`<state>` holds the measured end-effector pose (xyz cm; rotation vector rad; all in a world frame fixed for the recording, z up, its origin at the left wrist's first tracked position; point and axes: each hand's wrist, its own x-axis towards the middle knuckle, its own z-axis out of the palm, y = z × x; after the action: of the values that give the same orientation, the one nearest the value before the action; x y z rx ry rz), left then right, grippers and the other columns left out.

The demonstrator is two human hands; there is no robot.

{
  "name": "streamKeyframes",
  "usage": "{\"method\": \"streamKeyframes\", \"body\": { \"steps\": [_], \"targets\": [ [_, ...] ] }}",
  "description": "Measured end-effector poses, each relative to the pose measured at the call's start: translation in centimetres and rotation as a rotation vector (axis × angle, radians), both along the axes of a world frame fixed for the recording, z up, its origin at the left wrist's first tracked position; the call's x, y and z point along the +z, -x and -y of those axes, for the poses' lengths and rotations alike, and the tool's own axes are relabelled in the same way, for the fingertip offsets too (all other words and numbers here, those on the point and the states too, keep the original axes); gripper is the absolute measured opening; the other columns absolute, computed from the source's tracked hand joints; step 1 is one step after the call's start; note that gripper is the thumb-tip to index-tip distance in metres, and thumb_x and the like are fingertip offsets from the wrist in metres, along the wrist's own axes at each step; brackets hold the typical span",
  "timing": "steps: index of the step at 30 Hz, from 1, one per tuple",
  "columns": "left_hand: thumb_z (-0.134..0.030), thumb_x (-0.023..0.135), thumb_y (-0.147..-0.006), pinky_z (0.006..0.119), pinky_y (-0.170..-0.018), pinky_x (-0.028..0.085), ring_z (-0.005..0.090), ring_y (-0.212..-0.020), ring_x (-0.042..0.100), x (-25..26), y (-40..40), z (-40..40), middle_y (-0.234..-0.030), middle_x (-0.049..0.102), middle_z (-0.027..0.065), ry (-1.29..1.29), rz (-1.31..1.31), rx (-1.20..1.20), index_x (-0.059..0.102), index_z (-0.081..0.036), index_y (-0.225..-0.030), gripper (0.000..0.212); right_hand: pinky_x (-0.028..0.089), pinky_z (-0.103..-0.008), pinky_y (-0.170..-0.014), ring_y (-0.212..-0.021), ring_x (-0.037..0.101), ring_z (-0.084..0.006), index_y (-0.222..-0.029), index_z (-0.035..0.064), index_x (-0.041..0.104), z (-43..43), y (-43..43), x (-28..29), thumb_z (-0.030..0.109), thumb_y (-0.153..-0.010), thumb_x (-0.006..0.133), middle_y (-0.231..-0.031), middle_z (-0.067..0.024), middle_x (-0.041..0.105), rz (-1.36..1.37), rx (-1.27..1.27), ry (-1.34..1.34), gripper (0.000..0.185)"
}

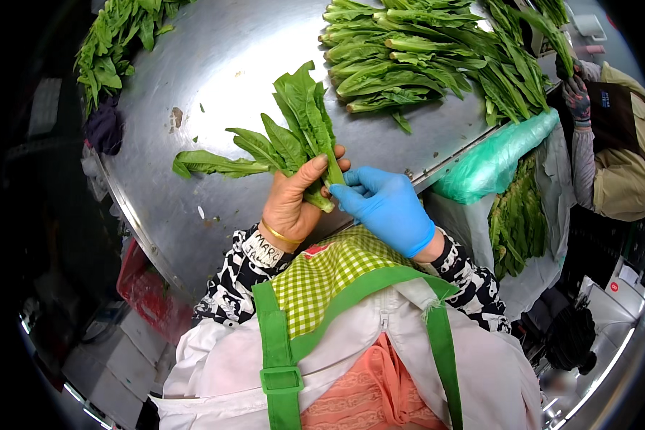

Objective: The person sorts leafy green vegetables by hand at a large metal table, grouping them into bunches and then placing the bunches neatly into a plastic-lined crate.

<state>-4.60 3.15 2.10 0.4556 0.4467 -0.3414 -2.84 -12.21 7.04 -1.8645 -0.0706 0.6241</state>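
My left hand [295, 199], bare with a gold bangle at the wrist, grips a small bunch of leafy green stalks [306, 118], whose leaves fan up and to the left. The cut stem ends point down towards me, just above my checked apron. My right hand [384, 201] wears a blue glove, and its thumb and fingertips pinch a stalk at the right side of the bunch, near its base. Beyond my hands, a large pile of the same leafy greens [408, 59] lies on the metal table [193, 102], most stem ends facing left.
More greens [113, 48] lie at the table's far left edge, above a dark cloth [105, 123]. A red crate [150, 290] stands below left. At right are a green plastic bag [494, 161] and a lined container of greens [518, 220]. A gloved co-worker [618, 145] holds greens at the far right.
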Motion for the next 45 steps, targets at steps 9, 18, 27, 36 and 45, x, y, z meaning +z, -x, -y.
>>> {"method": "streamKeyframes", "body": {
  "steps": [9, 18, 27, 36, 45],
  "targets": [
    [-0.006, 0.064, -0.082, 0.025, -0.066, 0.046, 0.0206, -0.097, 0.058, -0.4, 0.1, -0.3, -0.105, 0.06, 0.0081, -0.069, 0.01, 0.107, 0.052, -0.004, -0.114, 0.034, 0.047, -0.0382, -0.053, -0.06, 0.059, -0.0299, -0.079, 0.0057, 0.063, -1.0, 0.0, -1.3, 0.018, -0.082, 0.061, -0.07, -0.0112, 0.059, 0.646, 0.032, 0.322, 0.013],
    [-0.007, 0.063, -0.083, 0.022, -0.061, 0.045, 0.015, -0.088, 0.059, -0.7, 0.1, 0.2, -0.098, 0.062, 0.0075, -0.195, 0.004, 0.16, 0.055, -0.003, -0.107, 0.026, 0.045, -0.0366, -0.055, -0.062, 0.057, -0.0297, -0.086, 0.0046, 0.059, -1.6, -0.5, -2.4, 0.018, -0.082, 0.063, -0.074, -0.0118, 0.059, 0.477, -0.071, 0.202, 0.014],
    [-0.002, 0.064, -0.081, 0.024, -0.064, 0.045, 0.0126, -0.077, 0.056, -1.6, -0.3, -1.8, -0.094, 0.061, 0.0018, -0.053, -0.147, 0.465, 0.057, -0.007, -0.104, 0.024, 0.047, -0.0288, -0.068, -0.072, 0.059, -0.0198, -0.088, -0.0027, 0.056, -1.3, -0.9, -2.2, 0.01, -0.086, 0.059, -0.081, -0.0122, 0.058, 0.506, -0.484, -0.277, 0.014],
    [-0.003, 0.063, -0.081, 0.025, -0.062, 0.045, 0.0137, -0.082, 0.059, 0.3, 1.4, -1.2, -0.1, 0.061, 0.0038, -0.319, -0.026, 0.286, 0.053, -0.005, -0.112, 0.032, 0.049, -0.0237, -0.068, -0.071, 0.06, -0.0128, -0.105, -0.0058, 0.058, 0.3, -0.2, -2.8, 0.022, -0.081, 0.067, -0.082, -0.0101, 0.065, -0.01, -0.076, 0.039, 0.038],
    [-0.007, 0.062, -0.078, 0.03, -0.064, 0.046, 0.0159, -0.079, 0.058, -0.1, 1.8, -0.7, -0.094, 0.062, 0.0072, -0.098, -0.064, 0.188, 0.054, -0.002, -0.108, 0.032, 0.046, -0.0215, -0.061, -0.066, 0.055, -0.0069, -0.094, -0.0023, 0.06, -0.6, -0.4, -2.6, 0.021, -0.082, 0.066, -0.076, -0.0054, 0.063, -0.186, -0.079, -0.103, 0.027]
  ]
}}
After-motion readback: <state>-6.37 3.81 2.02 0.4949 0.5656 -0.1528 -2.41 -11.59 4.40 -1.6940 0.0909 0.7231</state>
